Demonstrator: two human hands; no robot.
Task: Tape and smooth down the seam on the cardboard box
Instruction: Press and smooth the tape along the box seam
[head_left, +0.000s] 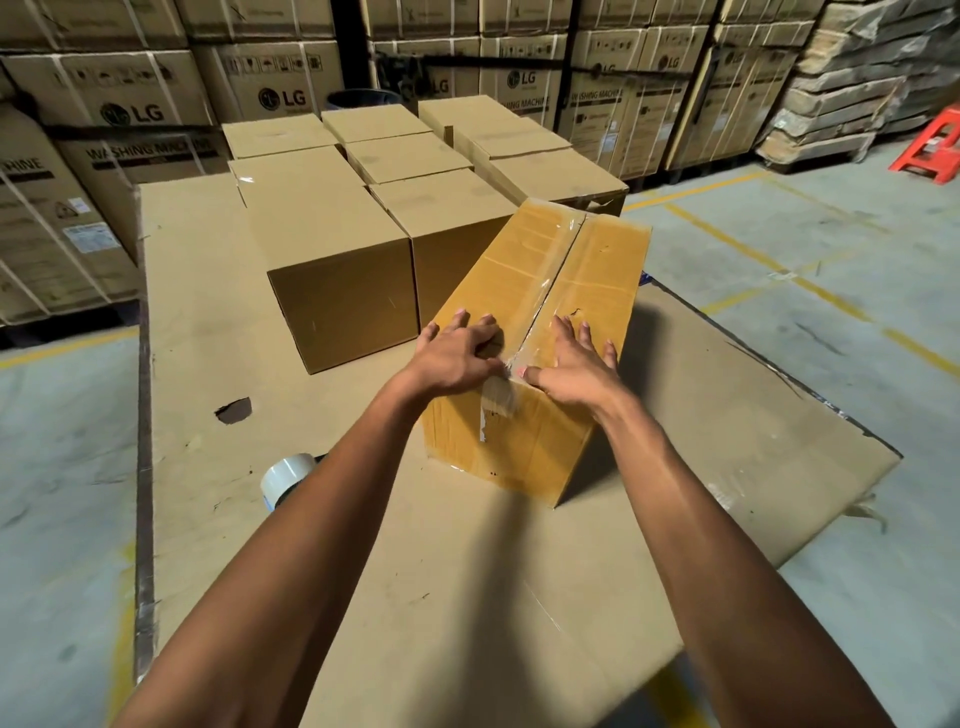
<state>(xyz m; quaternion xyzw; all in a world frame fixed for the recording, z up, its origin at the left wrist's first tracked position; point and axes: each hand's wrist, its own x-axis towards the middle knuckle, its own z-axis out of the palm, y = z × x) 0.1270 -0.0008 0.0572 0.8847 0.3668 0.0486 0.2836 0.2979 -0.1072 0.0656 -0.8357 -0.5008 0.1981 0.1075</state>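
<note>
A yellowish cardboard box (587, 270) lies on flattened cardboard on the floor. Clear tape (550, 275) runs along its top seam and folds down over the near end. My left hand (460, 353) rests flat on the box top left of the seam, fingers spread. My right hand (576, 364) presses flat on the right of the seam, its thumb on the tape at the near edge. Neither hand holds anything. A roll of clear tape (284, 475) lies on the cardboard at the left, partly hidden by my left forearm.
Several closed brown boxes (332, 249) stand in rows just behind and left of the box. Flattened cardboard sheets (467, 597) cover the floor under me. Stacked washing-machine cartons (130, 104) line the back. A red plastic stool (930, 145) stands at the far right.
</note>
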